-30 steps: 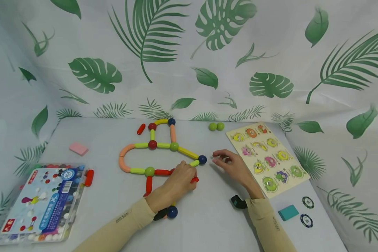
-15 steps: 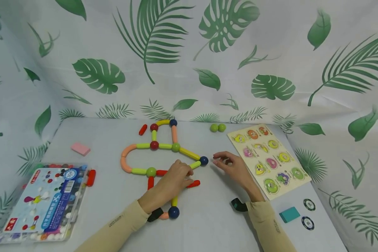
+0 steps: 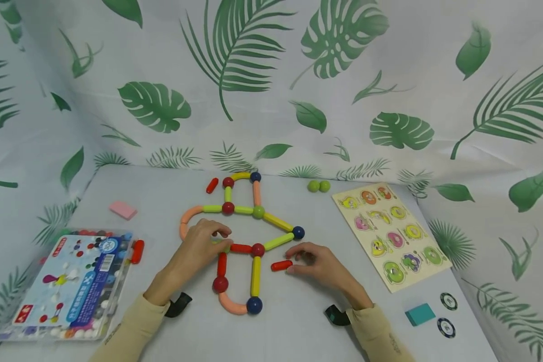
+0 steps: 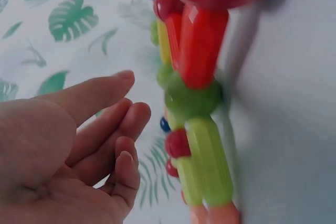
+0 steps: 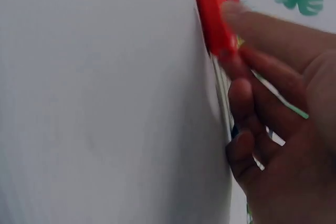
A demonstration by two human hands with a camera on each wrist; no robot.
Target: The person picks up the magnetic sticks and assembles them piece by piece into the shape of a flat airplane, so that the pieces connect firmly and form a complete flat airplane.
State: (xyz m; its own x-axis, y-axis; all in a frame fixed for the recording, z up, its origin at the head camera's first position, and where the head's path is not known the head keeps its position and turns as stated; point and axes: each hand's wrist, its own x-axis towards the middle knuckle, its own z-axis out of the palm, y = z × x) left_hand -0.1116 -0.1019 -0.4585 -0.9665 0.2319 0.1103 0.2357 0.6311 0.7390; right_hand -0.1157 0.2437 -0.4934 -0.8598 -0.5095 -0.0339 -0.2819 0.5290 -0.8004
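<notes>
In the head view, magnetic sticks and balls lie joined in a flat, airplane-like figure. My left hand (image 3: 192, 249) is over its lower left, the fingertips close to a green ball (image 4: 194, 100). Its fingers are loosely bent and hold nothing in the left wrist view, apart from the green ball and the light green stick (image 4: 210, 156). On the right, my right hand (image 3: 321, 264) pinches the near end of a loose red stick (image 3: 279, 266), thumb along its side in the right wrist view. The red ball (image 3: 258, 250) and blue ball (image 3: 298, 232) of the figure are nearby.
At left stands a clear box of pieces (image 3: 68, 281), with a red stick (image 3: 138, 251) by its edge and a pink block (image 3: 123, 210) behind. Another red stick (image 3: 212, 185) and two green balls (image 3: 319, 186) lie farther back. A fruit board (image 3: 391, 236), teal block (image 3: 420, 314) and chips (image 3: 446, 327) are at right.
My left hand has let go of the loose red stick and moved left over the green ball. My right hand has come down and left to that stick's end. The view has shifted slightly.
</notes>
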